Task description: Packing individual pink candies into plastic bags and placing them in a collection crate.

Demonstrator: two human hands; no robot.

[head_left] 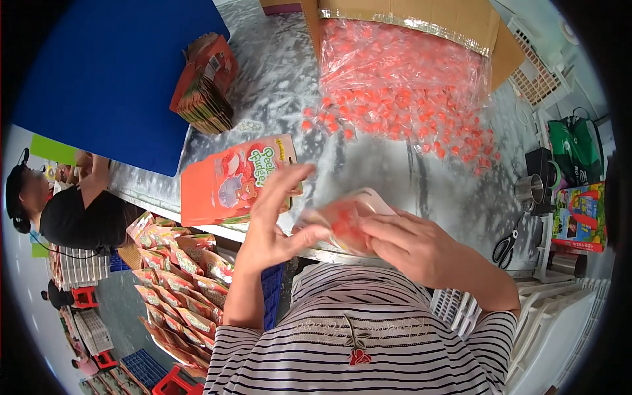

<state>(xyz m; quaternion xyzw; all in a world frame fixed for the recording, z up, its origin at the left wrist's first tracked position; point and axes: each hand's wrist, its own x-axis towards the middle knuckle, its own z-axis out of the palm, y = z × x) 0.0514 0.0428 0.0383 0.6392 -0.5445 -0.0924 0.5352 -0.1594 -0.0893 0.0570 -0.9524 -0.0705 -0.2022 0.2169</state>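
My right hand (409, 247) grips a pink and clear candy pouch (345, 220) near the table's front edge; the pouch is smeared by motion. My left hand (273, 220) is open beside it, fingers and thumb spread apart, the thumb close to the pouch. Whether that thumb touches the pouch I cannot tell. Just beyond my left hand lies a small stack of flat printed pouches (227, 174) in red and pink. Farther off, a heap of red wrapped candies (408, 115) spills across the table from a clear bag.
A cardboard box (408, 20) stands behind the candies. A bundle of pouches (207, 85) stands by a blue panel (112, 72). Filled pouches (181, 276) stand in rows at lower left. Scissors (505, 249) and a metal cup (528, 189) are at right. A person (76, 217) works at left.
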